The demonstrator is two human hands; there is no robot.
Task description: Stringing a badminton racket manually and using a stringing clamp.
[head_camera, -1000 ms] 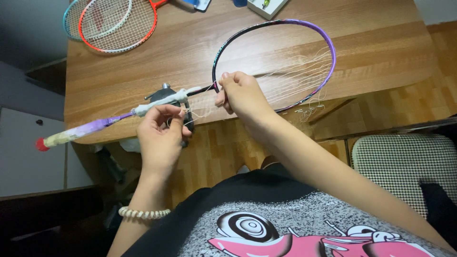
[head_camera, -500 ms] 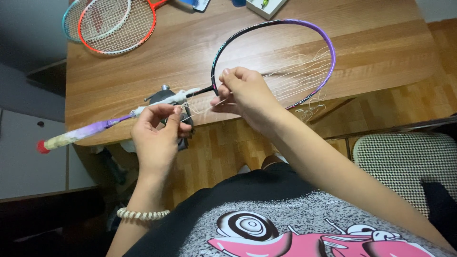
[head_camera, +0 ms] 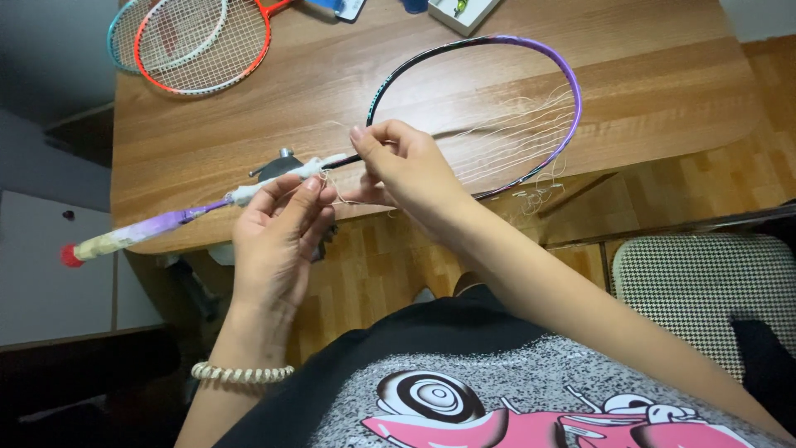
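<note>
Two bare hands work loose white string at the throat of a purple-framed racket.

The racket (head_camera: 497, 50) lies across the wooden table (head_camera: 663, 91), head toward 2 o'clock, handle toward 8 o'clock. The right hand (head_camera: 406, 170) pinches a strand of string (head_camera: 514, 133) between thumb and fingertips just beside the frame's throat. The left hand (head_camera: 278, 236), at 8 o'clock from it, has its fingers loosely curled, fingertips on string by the taped shaft. Two strung rackets (head_camera: 195, 37) lie at 11 o'clock.

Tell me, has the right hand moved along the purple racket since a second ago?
Yes. The right hand has slid left, from the frame's throat toward the white-wrapped shaft of the purple racket, closing on the left hand.
</note>
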